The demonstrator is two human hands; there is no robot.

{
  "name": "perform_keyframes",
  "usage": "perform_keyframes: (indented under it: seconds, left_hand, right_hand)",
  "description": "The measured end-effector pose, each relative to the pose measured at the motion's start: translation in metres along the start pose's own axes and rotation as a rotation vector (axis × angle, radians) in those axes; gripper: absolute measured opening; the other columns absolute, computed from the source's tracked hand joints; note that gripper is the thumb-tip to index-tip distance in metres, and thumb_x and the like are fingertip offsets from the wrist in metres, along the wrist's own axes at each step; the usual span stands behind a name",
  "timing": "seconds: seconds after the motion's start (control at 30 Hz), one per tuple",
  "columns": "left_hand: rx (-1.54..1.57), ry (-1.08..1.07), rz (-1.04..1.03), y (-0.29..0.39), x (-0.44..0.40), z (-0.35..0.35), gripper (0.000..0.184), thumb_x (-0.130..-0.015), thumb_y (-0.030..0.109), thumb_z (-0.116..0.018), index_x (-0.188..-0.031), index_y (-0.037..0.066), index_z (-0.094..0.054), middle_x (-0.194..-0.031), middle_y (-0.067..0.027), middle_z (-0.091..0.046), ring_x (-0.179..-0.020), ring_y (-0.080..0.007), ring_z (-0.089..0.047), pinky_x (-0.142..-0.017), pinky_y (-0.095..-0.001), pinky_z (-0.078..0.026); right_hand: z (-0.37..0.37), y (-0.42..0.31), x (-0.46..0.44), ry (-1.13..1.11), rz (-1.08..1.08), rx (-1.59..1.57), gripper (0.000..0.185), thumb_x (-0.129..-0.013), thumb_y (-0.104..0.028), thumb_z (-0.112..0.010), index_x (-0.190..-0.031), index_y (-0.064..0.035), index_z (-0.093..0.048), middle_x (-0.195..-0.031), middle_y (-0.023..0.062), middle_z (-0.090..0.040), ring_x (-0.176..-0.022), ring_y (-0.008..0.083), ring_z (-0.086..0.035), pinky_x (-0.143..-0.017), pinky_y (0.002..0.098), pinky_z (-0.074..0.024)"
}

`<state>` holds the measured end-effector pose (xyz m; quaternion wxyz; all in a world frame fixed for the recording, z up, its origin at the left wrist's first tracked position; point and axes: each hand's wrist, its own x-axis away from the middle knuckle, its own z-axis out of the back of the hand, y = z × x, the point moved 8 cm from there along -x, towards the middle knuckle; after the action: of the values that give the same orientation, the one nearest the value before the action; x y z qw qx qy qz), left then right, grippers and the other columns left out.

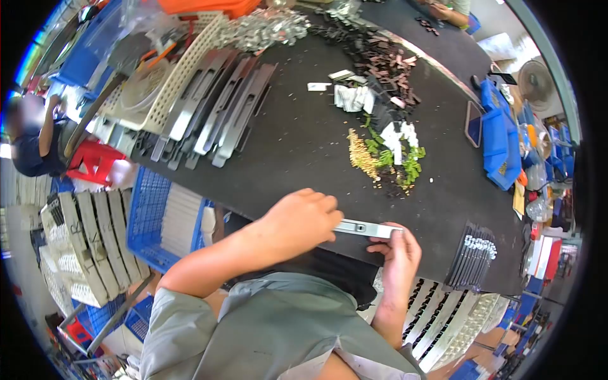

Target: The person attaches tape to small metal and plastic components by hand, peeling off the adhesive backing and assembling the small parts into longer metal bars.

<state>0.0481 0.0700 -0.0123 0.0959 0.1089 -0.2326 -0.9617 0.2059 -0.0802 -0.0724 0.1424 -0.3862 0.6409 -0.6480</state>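
A flat silver metal strip [362, 228] with a small dark slot is held level over the front edge of the black table [285, 164]. My left hand [303, 218] is closed round the strip's left end, its fingers bent over it. At the right end, my right hand [398, 246] pinches the strip between thumb and fingers. Beyond the hands lie small yellow pieces [361, 154], green pieces [413, 166] and white pieces [354, 99]. To the right of my right hand is a stack of dark strips with shiny tips [470, 256].
Long metal plates [235, 107] lie at the left beside a perforated cream basket [183, 69]. Brown and black small parts [389, 63] are heaped at the back. Blue bins [500, 142] and a phone [473, 123] stand right. Another person [39, 139] is at far left.
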Motion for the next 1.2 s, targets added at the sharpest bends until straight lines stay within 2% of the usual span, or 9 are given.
perform_keyframes:
  seconds: [0.1, 0.23, 0.43, 0.57, 0.67, 0.77, 0.83, 1.1, 1.2]
  left_hand:
    - [0.038, 0.177, -0.017, -0.036, -0.029, 0.038, 0.016, -0.089, 0.022, -0.067, -0.097, 0.01, -0.073, -0.092, -0.0085, -0.068, -0.088, -0.0293, -0.069, -0.08, -0.0431, -0.056]
    - [-0.088, 0.483, 0.447, -0.146, -0.072, 0.063, 0.019, -0.093, 0.019, -0.068, -0.105, 0.005, -0.073, -0.105, -0.0145, -0.068, -0.099, -0.0352, -0.067, -0.086, -0.0457, -0.054]
    - [-0.251, 0.183, 0.632, -0.199, -0.098, 0.048, 0.021, -0.093, 0.019, -0.071, -0.108, 0.005, -0.072, -0.116, -0.0136, -0.066, -0.101, -0.0356, -0.068, -0.087, -0.0467, -0.054]
    - [-0.094, 0.204, 0.778, -0.207, -0.089, 0.061, 0.012, -0.093, 0.015, -0.069, -0.098, 0.004, -0.068, -0.106, -0.0169, -0.072, -0.093, -0.0377, -0.07, -0.083, -0.0443, -0.055]
    - [0.055, 0.414, 0.707, -0.16, -0.069, 0.083, 0.009, -0.092, 0.01, -0.068, -0.093, 0.002, -0.064, -0.101, -0.0166, -0.074, -0.089, -0.0373, -0.071, -0.082, -0.0409, -0.055]
    - [0.273, 0.511, 0.252, -0.056, -0.052, 0.072, 0.012, -0.087, 0.005, -0.073, -0.09, 0.002, -0.062, -0.104, -0.0163, -0.073, -0.096, -0.0314, -0.072, -0.082, -0.0372, -0.056]
    - [0.374, 0.481, 0.158, -0.004, -0.037, 0.053, 0.019, -0.081, 0.002, -0.081, -0.088, 0.003, -0.063, -0.108, -0.0153, -0.073, -0.099, -0.0308, -0.072, -0.083, -0.037, -0.057]
    - [0.462, 0.484, 0.163, 0.033, 0.004, 0.017, 0.021, -0.078, -0.001, -0.083, -0.091, 0.002, -0.066, -0.11, -0.0147, -0.073, -0.097, -0.0313, -0.072, -0.08, -0.0378, -0.059]
    - [0.508, 0.471, 0.305, 0.03, 0.007, 0.02, 0.025, -0.077, 0.0, -0.084, -0.097, 0.001, -0.069, -0.114, -0.0163, -0.073, -0.102, -0.0321, -0.072, -0.086, -0.0376, -0.058]
  right_hand:
    - [0.003, 0.006, -0.006, 0.018, 0.015, 0.053, 0.025, -0.105, -0.012, -0.058, -0.115, 0.0082, -0.067, -0.095, 0.0119, -0.07, -0.072, 0.0149, -0.067, -0.053, 0.0266, -0.0574]
    - [0.007, 0.011, -0.008, 0.038, 0.042, 0.036, 0.022, -0.102, -0.006, -0.06, -0.118, 0.0076, -0.064, -0.093, 0.0101, -0.068, -0.062, 0.0112, -0.062, -0.043, 0.0245, -0.0503]
    - [0.014, -0.003, -0.001, 0.081, 0.056, 0.058, 0.033, -0.099, -0.003, -0.063, -0.131, 0.0034, -0.058, -0.087, 0.0071, -0.065, -0.064, 0.0094, -0.06, -0.049, 0.0237, -0.0505]
    - [0.047, -0.02, 0.01, 0.261, 0.26, 0.213, 0.033, -0.097, 0.0, -0.064, -0.13, -0.0002, -0.06, -0.084, 0.0041, -0.066, -0.064, 0.0063, -0.057, -0.054, 0.0217, -0.0501]
    - [0.048, -0.058, 0.023, 0.372, 0.517, 0.289, 0.025, -0.098, 0.003, -0.06, -0.122, 0.0012, -0.063, -0.099, 0.007, -0.068, -0.064, 0.0036, -0.053, -0.056, 0.0188, -0.0464]
    - [0.008, -0.054, 0.021, -0.041, 0.165, -0.043, 0.02, -0.103, -0.01, -0.06, -0.118, 0.0019, -0.065, -0.096, 0.0077, -0.07, -0.066, 0.0049, -0.054, -0.054, 0.0198, -0.0424]
    - [-0.027, -0.052, 0.021, -0.193, 0.058, -0.095, 0.021, -0.104, -0.015, -0.061, -0.117, 0.0012, -0.066, -0.094, 0.0068, -0.071, -0.067, 0.0057, -0.055, -0.054, 0.0212, -0.0431]
    - [-0.056, -0.041, 0.016, -0.215, 0.127, 0.069, 0.015, -0.104, -0.01, -0.061, -0.098, 0.0004, -0.069, -0.075, -0.0024, -0.065, -0.064, 0.0021, -0.052, -0.058, 0.0213, -0.0416]
    - [-0.055, -0.062, 0.024, -0.083, 0.446, 0.391, 0.01, -0.098, -0.005, -0.066, -0.092, 0.0022, -0.068, -0.072, 0.0047, -0.064, -0.059, 0.0106, -0.056, -0.055, 0.0265, -0.0442]
